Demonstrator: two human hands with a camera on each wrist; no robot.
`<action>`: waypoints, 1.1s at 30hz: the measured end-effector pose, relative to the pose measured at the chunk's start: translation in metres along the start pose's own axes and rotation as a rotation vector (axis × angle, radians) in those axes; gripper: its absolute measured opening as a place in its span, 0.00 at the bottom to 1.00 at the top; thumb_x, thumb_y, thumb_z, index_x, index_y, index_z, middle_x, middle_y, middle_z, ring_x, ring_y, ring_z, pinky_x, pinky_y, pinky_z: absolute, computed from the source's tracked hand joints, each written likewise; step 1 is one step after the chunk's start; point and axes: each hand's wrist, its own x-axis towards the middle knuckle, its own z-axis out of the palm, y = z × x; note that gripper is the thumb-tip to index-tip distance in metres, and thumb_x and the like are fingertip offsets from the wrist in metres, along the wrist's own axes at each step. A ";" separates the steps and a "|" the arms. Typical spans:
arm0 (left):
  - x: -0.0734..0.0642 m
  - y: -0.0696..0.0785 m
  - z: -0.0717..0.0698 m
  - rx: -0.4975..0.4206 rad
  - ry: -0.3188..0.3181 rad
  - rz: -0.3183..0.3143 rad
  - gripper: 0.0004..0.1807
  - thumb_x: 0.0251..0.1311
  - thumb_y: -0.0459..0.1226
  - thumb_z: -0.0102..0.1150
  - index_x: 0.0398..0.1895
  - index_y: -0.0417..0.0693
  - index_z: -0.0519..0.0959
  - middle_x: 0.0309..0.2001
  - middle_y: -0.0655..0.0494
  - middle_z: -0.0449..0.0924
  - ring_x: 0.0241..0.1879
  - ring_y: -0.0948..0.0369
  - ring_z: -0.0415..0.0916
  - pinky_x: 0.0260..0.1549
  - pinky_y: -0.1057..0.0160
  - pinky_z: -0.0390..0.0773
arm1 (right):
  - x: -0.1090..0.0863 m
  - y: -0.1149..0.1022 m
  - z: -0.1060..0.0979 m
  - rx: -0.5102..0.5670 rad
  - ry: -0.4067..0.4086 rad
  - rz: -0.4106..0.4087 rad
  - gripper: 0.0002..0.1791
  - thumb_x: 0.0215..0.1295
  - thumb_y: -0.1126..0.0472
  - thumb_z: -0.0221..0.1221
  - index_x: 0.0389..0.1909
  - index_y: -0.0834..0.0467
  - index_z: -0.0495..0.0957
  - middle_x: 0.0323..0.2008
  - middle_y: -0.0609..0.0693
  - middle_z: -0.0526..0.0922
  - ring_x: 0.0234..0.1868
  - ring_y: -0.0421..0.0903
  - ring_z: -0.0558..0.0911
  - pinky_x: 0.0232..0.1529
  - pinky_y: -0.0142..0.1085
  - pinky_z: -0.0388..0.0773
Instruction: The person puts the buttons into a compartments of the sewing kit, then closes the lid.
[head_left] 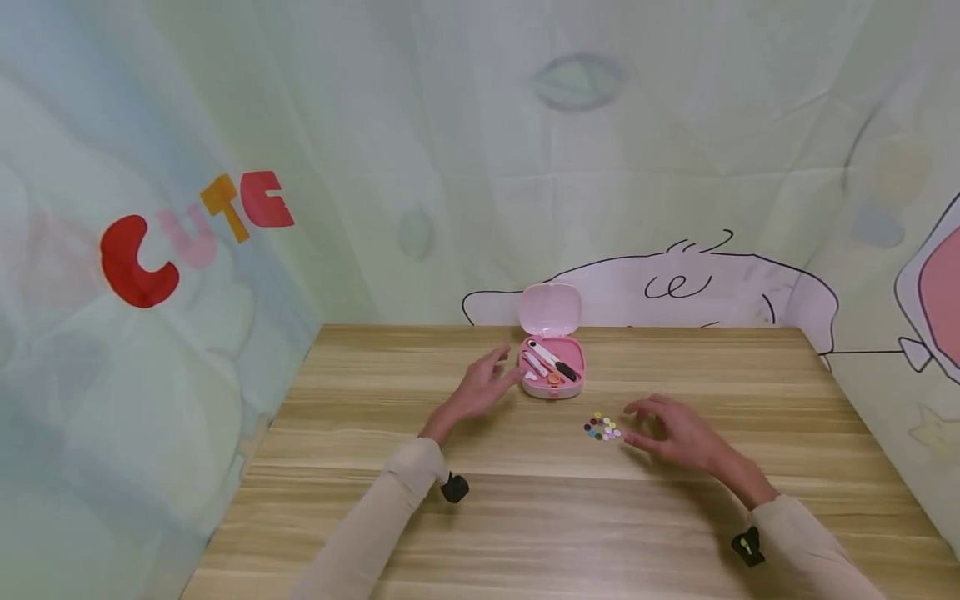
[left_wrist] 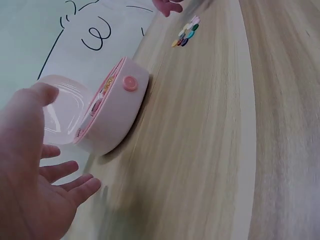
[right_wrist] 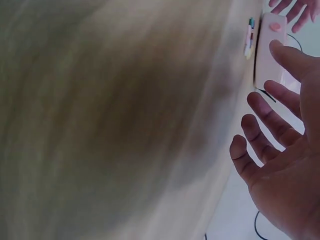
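A small pink case [head_left: 552, 389] stands on the table with its lid [head_left: 551, 309] raised. Inside lie a white-and-black tool [head_left: 553, 360], a slim pink-and-white item [head_left: 535, 363] and a small orange piece [head_left: 554, 378]. My left hand [head_left: 480, 387] is at the case's left side, fingers apart and holding nothing. In the left wrist view its thumb overlaps the lid. Several colourful buttons [head_left: 602, 427] lie in a loose cluster in front of the case, to its right. Just right of them hovers my right hand [head_left: 675, 432], fingers loosely bent with nothing between them.
The wooden table [head_left: 420, 358] meets a printed cloth backdrop [head_left: 420, 167] just behind the case. More printed cloth hangs along the left and right sides. A small black device [head_left: 454, 487] sits at the left wrist, another black device [head_left: 747, 547] at the right.
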 end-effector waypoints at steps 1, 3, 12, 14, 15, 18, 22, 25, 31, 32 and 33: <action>0.001 -0.001 0.002 -0.025 0.003 -0.011 0.39 0.78 0.50 0.53 0.80 0.37 0.56 0.74 0.37 0.65 0.69 0.42 0.69 0.68 0.46 0.72 | 0.000 0.001 0.002 0.013 -0.001 -0.001 0.22 0.66 0.50 0.71 0.55 0.57 0.83 0.44 0.45 0.84 0.46 0.45 0.81 0.48 0.47 0.82; 0.003 -0.003 0.005 -0.062 0.012 -0.034 0.38 0.78 0.49 0.53 0.79 0.36 0.58 0.73 0.37 0.67 0.68 0.43 0.70 0.67 0.47 0.73 | 0.000 0.002 0.005 0.032 0.000 -0.005 0.19 0.65 0.53 0.72 0.53 0.57 0.83 0.42 0.44 0.83 0.43 0.43 0.80 0.45 0.42 0.81; 0.011 -0.007 0.011 -0.091 0.056 -0.114 0.32 0.78 0.48 0.52 0.75 0.37 0.66 0.65 0.39 0.75 0.63 0.47 0.74 0.64 0.49 0.77 | 0.003 0.006 0.014 0.051 0.034 -0.028 0.12 0.64 0.58 0.73 0.46 0.56 0.86 0.36 0.41 0.82 0.34 0.40 0.76 0.32 0.32 0.75; 0.014 -0.007 0.012 -0.092 0.063 -0.117 0.31 0.78 0.47 0.53 0.73 0.36 0.68 0.63 0.40 0.77 0.62 0.47 0.75 0.63 0.49 0.78 | 0.004 0.006 0.015 0.048 0.045 -0.037 0.11 0.64 0.58 0.73 0.45 0.55 0.86 0.36 0.40 0.82 0.34 0.39 0.76 0.32 0.32 0.75; 0.015 -0.006 0.012 -0.092 0.065 -0.119 0.30 0.77 0.47 0.54 0.72 0.36 0.70 0.62 0.40 0.78 0.61 0.47 0.75 0.63 0.49 0.78 | 0.004 0.006 0.016 0.047 0.050 -0.044 0.10 0.63 0.58 0.73 0.44 0.54 0.87 0.35 0.40 0.82 0.34 0.39 0.76 0.32 0.32 0.75; 0.018 -0.006 0.014 -0.086 0.068 -0.135 0.27 0.77 0.46 0.55 0.70 0.36 0.73 0.61 0.41 0.79 0.61 0.48 0.76 0.62 0.50 0.78 | 0.005 0.006 0.018 0.045 0.061 -0.061 0.08 0.63 0.59 0.73 0.42 0.53 0.87 0.34 0.39 0.81 0.33 0.38 0.76 0.32 0.32 0.74; 0.023 -0.007 0.015 -0.084 0.065 -0.177 0.25 0.78 0.46 0.55 0.68 0.38 0.75 0.62 0.43 0.79 0.60 0.50 0.77 0.62 0.52 0.79 | 0.007 0.004 0.022 0.056 0.065 -0.065 0.07 0.62 0.61 0.74 0.39 0.52 0.88 0.33 0.38 0.81 0.32 0.37 0.76 0.31 0.32 0.75; 0.026 -0.006 0.015 -0.105 0.063 -0.192 0.24 0.77 0.45 0.56 0.66 0.37 0.77 0.60 0.43 0.80 0.56 0.52 0.79 0.58 0.54 0.81 | 0.007 0.003 0.023 0.068 0.068 -0.057 0.06 0.62 0.62 0.74 0.38 0.51 0.88 0.34 0.37 0.82 0.33 0.37 0.77 0.33 0.33 0.76; 0.033 -0.005 0.014 -0.180 0.063 -0.219 0.22 0.76 0.42 0.58 0.62 0.34 0.80 0.56 0.42 0.83 0.49 0.55 0.82 0.50 0.61 0.85 | 0.007 0.002 0.024 0.080 0.079 -0.049 0.05 0.61 0.64 0.74 0.37 0.52 0.89 0.34 0.38 0.82 0.34 0.37 0.77 0.34 0.32 0.77; 0.034 -0.005 0.015 -0.191 0.064 -0.226 0.22 0.75 0.42 0.58 0.62 0.34 0.80 0.56 0.42 0.83 0.49 0.55 0.82 0.50 0.62 0.85 | 0.008 0.002 0.024 0.080 0.078 -0.045 0.05 0.61 0.64 0.74 0.36 0.52 0.90 0.34 0.38 0.82 0.34 0.37 0.77 0.33 0.32 0.77; 0.034 -0.005 0.015 -0.201 0.064 -0.234 0.21 0.75 0.42 0.59 0.61 0.34 0.80 0.56 0.42 0.83 0.50 0.55 0.82 0.50 0.62 0.85 | 0.008 0.002 0.023 0.081 0.072 -0.043 0.05 0.62 0.64 0.73 0.37 0.52 0.89 0.34 0.38 0.82 0.34 0.37 0.77 0.34 0.32 0.77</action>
